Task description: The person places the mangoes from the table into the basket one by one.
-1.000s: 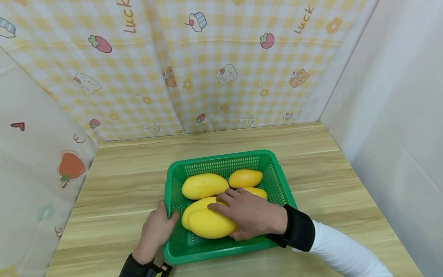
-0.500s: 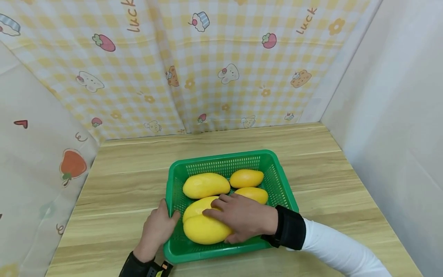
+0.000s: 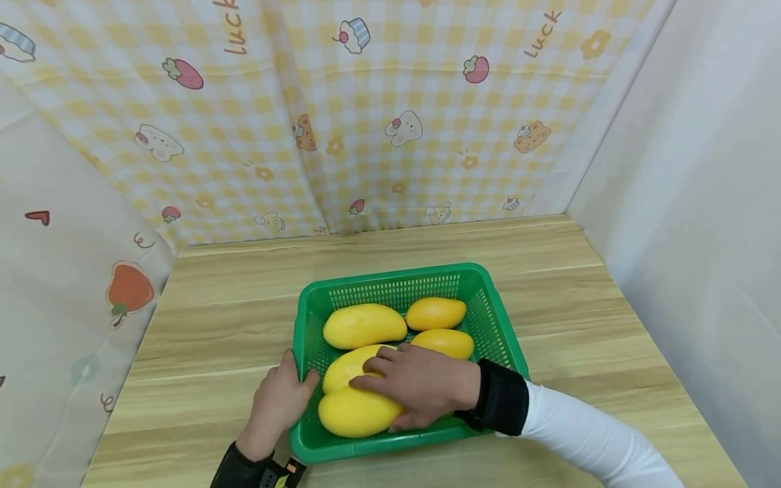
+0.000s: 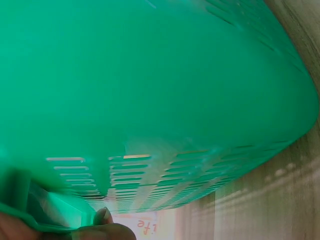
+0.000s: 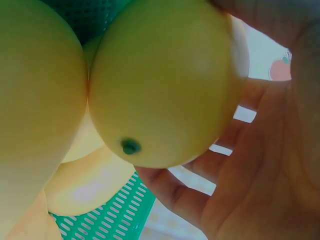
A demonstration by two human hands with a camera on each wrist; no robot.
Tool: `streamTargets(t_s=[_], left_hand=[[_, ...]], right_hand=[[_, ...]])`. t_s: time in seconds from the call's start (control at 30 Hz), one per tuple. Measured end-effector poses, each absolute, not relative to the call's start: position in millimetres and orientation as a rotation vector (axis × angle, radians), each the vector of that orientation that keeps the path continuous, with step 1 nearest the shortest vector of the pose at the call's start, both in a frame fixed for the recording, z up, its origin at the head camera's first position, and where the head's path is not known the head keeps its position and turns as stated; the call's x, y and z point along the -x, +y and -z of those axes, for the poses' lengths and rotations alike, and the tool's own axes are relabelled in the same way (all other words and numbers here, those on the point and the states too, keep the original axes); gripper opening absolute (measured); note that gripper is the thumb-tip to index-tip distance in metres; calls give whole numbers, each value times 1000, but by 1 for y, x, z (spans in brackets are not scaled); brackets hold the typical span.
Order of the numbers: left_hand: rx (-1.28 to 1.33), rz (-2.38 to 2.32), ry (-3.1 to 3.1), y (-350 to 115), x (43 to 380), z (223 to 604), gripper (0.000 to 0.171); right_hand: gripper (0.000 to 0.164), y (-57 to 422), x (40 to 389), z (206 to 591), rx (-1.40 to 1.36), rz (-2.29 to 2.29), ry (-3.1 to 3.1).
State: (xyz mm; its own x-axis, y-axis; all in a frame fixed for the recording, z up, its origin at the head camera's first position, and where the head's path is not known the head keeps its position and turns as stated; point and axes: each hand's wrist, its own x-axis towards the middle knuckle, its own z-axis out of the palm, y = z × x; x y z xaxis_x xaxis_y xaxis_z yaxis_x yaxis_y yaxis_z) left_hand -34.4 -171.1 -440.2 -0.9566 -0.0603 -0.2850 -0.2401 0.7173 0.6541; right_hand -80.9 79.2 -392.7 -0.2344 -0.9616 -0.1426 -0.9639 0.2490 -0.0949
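My right hand (image 3: 417, 379) holds a large yellow mango (image 3: 356, 412) at the front of a green plastic basket (image 3: 390, 276). In the right wrist view its fingers (image 5: 185, 200) and thumb curve round that mango (image 5: 165, 90), whose dark stem end shows. Another large mango (image 3: 350, 369) lies right behind, partly under the fingers. Farther back sit a large mango (image 3: 365, 325) and two smaller ones, one mango (image 3: 436, 314) behind the other mango (image 3: 445, 343). At the basket's left rim, my left hand (image 3: 277, 400) grips the edge; the left wrist view shows its fingertips (image 4: 107, 232) there.
The basket stands on a wood-grain table (image 3: 226, 305). A yellow checked curtain (image 3: 378, 135) hangs behind, with pale walls at both sides. The right forearm crosses the basket's right front corner.
My right hand has moved left and slightly toward me, bringing the front mango with it, down toward the basket's front left. The left hand stays on the rim.
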Motion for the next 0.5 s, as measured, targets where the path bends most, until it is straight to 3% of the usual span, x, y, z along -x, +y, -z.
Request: streamTargets(t_s=[0.33, 0.5], left_hand=[[226, -1054, 2698, -171, 33, 439, 37], [231, -1051, 2694, -172, 34, 442, 36]], right_hand=[[62, 83, 84, 391, 1819, 106, 2270], [63, 76, 79, 390, 1848, 62, 2289]])
